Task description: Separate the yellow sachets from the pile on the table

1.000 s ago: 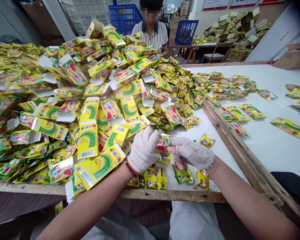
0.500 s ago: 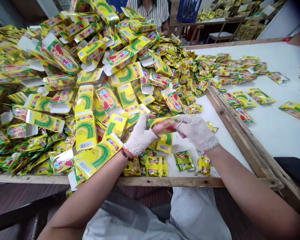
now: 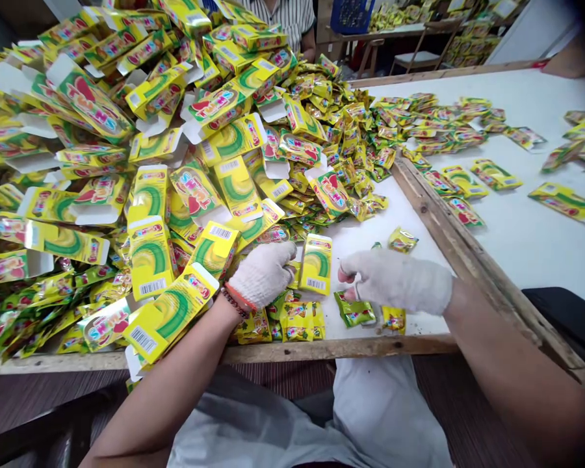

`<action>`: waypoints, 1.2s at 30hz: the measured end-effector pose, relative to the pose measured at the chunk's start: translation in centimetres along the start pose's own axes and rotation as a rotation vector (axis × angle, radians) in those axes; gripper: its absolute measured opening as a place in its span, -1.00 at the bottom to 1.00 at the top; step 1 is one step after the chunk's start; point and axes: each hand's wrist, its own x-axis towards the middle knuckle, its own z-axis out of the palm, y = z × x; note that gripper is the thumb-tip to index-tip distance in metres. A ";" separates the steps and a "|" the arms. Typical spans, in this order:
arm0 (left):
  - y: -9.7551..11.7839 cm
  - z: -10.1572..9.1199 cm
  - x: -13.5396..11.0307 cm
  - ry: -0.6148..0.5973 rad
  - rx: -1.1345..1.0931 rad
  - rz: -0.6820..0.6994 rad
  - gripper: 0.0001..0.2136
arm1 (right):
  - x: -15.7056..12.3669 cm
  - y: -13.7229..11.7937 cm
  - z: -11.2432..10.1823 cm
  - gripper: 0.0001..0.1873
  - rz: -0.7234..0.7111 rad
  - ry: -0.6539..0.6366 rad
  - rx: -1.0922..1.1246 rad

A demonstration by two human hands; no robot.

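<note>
My left hand (image 3: 264, 274), in a white knit glove with bare fingertips, rests palm down with curled fingers at the left side of a small yellow-green carton (image 3: 316, 265). Whatever lies under those fingers is hidden. To the right, my right hand (image 3: 394, 281), gloved the same way, hovers over the white tabletop with thumb and forefinger apart and nothing visible between them. Just below its fingertips lies a green candy packet (image 3: 355, 311). A yellow packet (image 3: 394, 320) is partly covered by this hand. Several yellow packets (image 3: 302, 321) lie below the carton.
A high heap of cartons (image 3: 151, 257) and small packets fills the left. A wooden divider (image 3: 433, 221) separates it from a white table area (image 3: 511, 240) with flat cartons (image 3: 565, 201). A person in a striped shirt (image 3: 292, 19) sits opposite. A black object (image 3: 560, 318) lies right.
The carton held between both hands is out of them. My hands have moved apart, the left slightly down and left, the right lower over the packets. The view has shifted a little right.
</note>
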 end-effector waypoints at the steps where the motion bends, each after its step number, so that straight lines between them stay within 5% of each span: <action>1: 0.2 0.3 -0.1 -0.018 0.084 0.006 -0.87 | -0.4 -0.2 0.8 -0.81 0.010 -0.017 -0.154; 4: 1.0 1.1 -0.4 -0.038 0.243 0.019 -0.73 | -1.5 -0.4 2.2 -0.68 0.095 -0.070 -0.358; 7: 1.1 1.2 -0.2 -0.044 0.190 -0.019 -0.80 | -2.0 0.0 2.1 -0.75 0.089 -0.094 -0.325; 9: 0.7 0.8 0.0 0.021 -0.004 -0.051 -0.88 | -2.0 0.4 1.0 -0.89 0.025 -0.090 -0.244; 12: -0.1 -0.1 0.4 0.112 -0.503 -0.159 -0.86 | -1.3 0.0 -1.2 -0.79 -0.015 -0.012 -0.014; 16: -0.3 -0.4 0.5 0.011 -1.025 -0.188 -0.80 | 0.9 -1.9 -2.8 -0.75 -0.036 0.261 0.214; 23: 0.3 0.9 1.1 0.111 -1.369 -0.177 -0.72 | 4.4 -2.6 -0.1 -0.71 0.001 0.438 0.355; 26: 0.4 0.9 1.3 0.130 -1.266 -0.171 -0.66 | 4.5 -2.3 1.0 -0.75 0.000 0.507 0.414; 31: 1.8 0.5 1.1 0.267 -0.868 -0.114 -0.70 | 4.6 -1.3 -0.3 -0.70 0.015 0.365 0.565; 33: 3.0 0.8 1.0 0.290 -0.495 -0.143 -0.64 | 4.9 -0.2 -1.4 -0.72 0.075 0.474 0.634; 36: 5.1 1.7 1.0 0.150 -0.026 -0.205 -0.44 | 5.3 1.8 -2.5 -0.70 0.127 0.696 0.722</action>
